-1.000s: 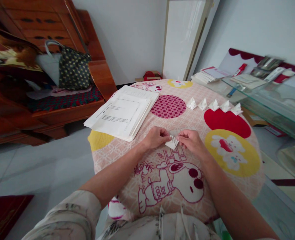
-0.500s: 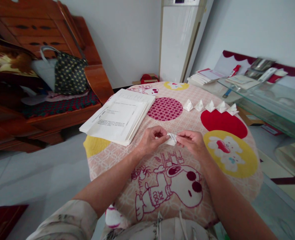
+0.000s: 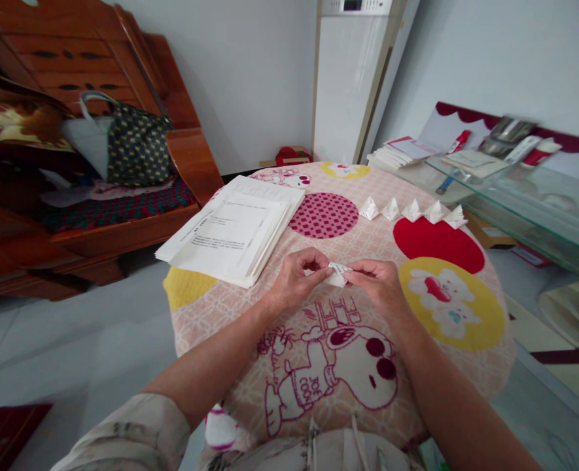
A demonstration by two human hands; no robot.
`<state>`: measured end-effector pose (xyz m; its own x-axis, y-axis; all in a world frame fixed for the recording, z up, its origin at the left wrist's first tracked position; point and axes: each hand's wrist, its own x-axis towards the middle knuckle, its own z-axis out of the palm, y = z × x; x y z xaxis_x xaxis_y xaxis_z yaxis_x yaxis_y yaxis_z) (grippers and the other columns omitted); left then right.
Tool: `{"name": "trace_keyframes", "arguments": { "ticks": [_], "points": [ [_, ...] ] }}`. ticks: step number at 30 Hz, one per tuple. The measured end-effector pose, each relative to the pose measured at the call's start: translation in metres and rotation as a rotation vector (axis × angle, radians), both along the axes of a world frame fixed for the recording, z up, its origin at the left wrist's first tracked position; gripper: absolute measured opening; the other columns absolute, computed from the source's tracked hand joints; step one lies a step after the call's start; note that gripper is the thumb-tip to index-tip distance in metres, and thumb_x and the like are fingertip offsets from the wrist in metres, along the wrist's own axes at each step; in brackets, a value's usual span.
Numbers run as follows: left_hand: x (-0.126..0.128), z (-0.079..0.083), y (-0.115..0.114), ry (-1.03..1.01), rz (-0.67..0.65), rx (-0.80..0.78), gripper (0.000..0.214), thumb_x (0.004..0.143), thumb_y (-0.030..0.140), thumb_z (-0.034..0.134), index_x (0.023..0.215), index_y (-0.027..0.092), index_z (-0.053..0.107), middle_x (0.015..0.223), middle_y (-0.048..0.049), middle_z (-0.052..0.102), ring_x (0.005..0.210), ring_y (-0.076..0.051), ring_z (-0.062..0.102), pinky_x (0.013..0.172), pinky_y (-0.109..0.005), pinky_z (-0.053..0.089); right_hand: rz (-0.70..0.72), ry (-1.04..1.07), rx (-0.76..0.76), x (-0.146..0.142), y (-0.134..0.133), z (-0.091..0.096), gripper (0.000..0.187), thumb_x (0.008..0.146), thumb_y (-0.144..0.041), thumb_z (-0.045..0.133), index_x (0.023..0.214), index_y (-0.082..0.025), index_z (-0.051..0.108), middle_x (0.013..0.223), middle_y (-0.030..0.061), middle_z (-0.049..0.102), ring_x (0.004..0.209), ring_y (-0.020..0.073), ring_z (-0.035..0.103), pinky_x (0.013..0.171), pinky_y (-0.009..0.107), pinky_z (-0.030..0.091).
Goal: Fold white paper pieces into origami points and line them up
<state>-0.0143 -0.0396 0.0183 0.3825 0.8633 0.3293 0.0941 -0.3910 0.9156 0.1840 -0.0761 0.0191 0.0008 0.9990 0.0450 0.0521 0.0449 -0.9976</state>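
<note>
A small folded piece of printed white paper [image 3: 338,273] is pinched between both hands, just above the cartoon-print cloth of the round table [image 3: 446,366]. My left hand [image 3: 299,278] grips its left end with curled fingers. My right hand [image 3: 375,282] pinches its right end. Several folded white paper triangles [image 3: 411,210] stand in a row on the far side of the table. A stack of printed white sheets [image 3: 233,229] lies at the table's left edge.
A wooden bench [image 3: 122,216] with a patterned bag [image 3: 135,144] stands to the left. A glass-topped counter [image 3: 529,196] with papers and small items runs along the right. A white upright appliance [image 3: 348,78] stands at the back wall.
The paper piece has been lifted slightly off the cloth and turned between the fingers. Both hands stay close together at the table's middle. The view shifted a little.
</note>
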Motion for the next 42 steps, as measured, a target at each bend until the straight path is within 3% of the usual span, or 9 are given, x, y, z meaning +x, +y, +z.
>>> {"name": "trace_keyframes", "arguments": {
  "ticks": [6, 22, 28, 33, 42],
  "points": [
    [0.0, 0.0, 0.0, 0.003, 0.008, 0.016, 0.026, 0.085, 0.036, 0.073, 0.078, 0.013, 0.065, 0.074, -0.0023, 0.064, 0.067, -0.011, 0.054, 0.064, -0.024, 0.043, -0.015, 0.009, 0.006, 0.0, -0.001, -0.001, 0.02, 0.068, -0.038, 0.083, 0.075, -0.019, 0.081, 0.066, 0.0024, 0.073, 0.063, 0.0164, 0.063, 0.063, 0.028, 0.05],
    [0.004, -0.011, 0.006, -0.238, -0.177, -0.317, 0.034, 0.076, 0.04, 0.082, 0.079, 0.011, 0.064, 0.075, -0.0041, 0.065, 0.067, -0.011, 0.059, 0.062, -0.023, 0.045, 0.03, 0.072, -0.01, 0.002, -0.001, -0.005, 0.016, 0.071, -0.036, 0.08, 0.07, -0.02, 0.079, 0.067, 0.0027, 0.073, 0.063, 0.0164, 0.062, 0.064, 0.03, 0.049],
    [0.002, -0.009, 0.006, -0.155, -0.17, -0.361, 0.033, 0.074, 0.04, 0.081, 0.077, 0.011, 0.064, 0.066, -0.0006, 0.062, 0.057, -0.008, 0.054, 0.053, -0.02, 0.038, 0.114, 0.073, -0.064, -0.002, 0.002, -0.005, 0.023, 0.072, -0.04, 0.08, 0.073, -0.017, 0.078, 0.065, 0.0015, 0.069, 0.058, 0.0136, 0.056, 0.058, 0.027, 0.043],
    [0.005, -0.008, 0.006, -0.115, -0.204, -0.419, 0.032, 0.073, 0.039, 0.081, 0.072, 0.011, 0.065, 0.059, 0.0005, 0.061, 0.052, -0.007, 0.051, 0.051, -0.019, 0.036, 0.069, 0.013, -0.029, -0.003, 0.0, -0.009, 0.023, 0.074, -0.038, 0.078, 0.068, -0.016, 0.074, 0.06, 0.0003, 0.064, 0.055, 0.0128, 0.051, 0.054, 0.026, 0.039],
    [0.006, -0.009, 0.007, -0.071, -0.211, -0.524, 0.032, 0.076, 0.041, 0.079, 0.074, 0.011, 0.069, 0.057, -0.0022, 0.064, 0.049, -0.009, 0.057, 0.05, -0.02, 0.043, -0.032, 0.117, -0.087, -0.009, 0.001, -0.012, 0.027, 0.07, -0.038, 0.078, 0.057, -0.017, 0.066, 0.052, -0.0004, 0.06, 0.049, 0.0127, 0.05, 0.048, 0.026, 0.038]
  ]
}}
